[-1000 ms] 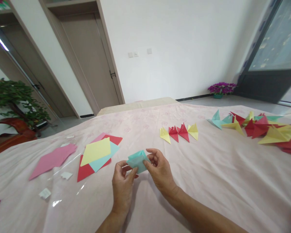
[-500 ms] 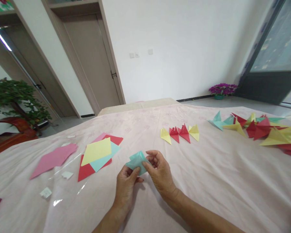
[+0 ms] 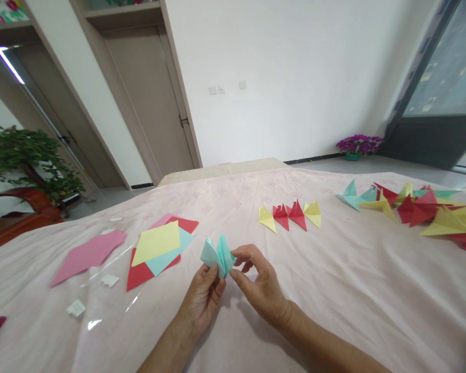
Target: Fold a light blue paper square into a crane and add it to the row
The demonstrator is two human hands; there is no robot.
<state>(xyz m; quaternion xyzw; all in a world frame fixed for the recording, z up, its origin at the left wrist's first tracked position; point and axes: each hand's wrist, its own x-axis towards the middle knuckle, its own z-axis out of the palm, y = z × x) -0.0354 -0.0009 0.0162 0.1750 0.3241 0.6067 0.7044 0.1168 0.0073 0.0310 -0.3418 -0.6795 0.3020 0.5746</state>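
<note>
A light blue folded paper point(image 3: 222, 256) is held up over the cloth, its layers spread into upright points. My left hand point(image 3: 205, 290) pinches its lower left part between thumb and fingers. At its right edge, my right hand point(image 3: 259, 282) has thumb and forefinger closed on the paper. Beyond my hands stands a short row of folded paper cranes, with a red crane point(image 3: 295, 214) between others in red and yellow.
Left of my hands lie a yellow paper sheet point(image 3: 157, 242) over blue and red ones, and a pink paper stack point(image 3: 87, 256). A clear plastic sheet and white scraps point(image 3: 75, 309) are nearby. Several folded cranes point(image 3: 415, 207) crowd the right side of the pink tablecloth point(image 3: 334, 290).
The blue paper has turned from a flat folded shape to one with its layers standing apart. My right hand has shifted slightly to the right edge of the paper.
</note>
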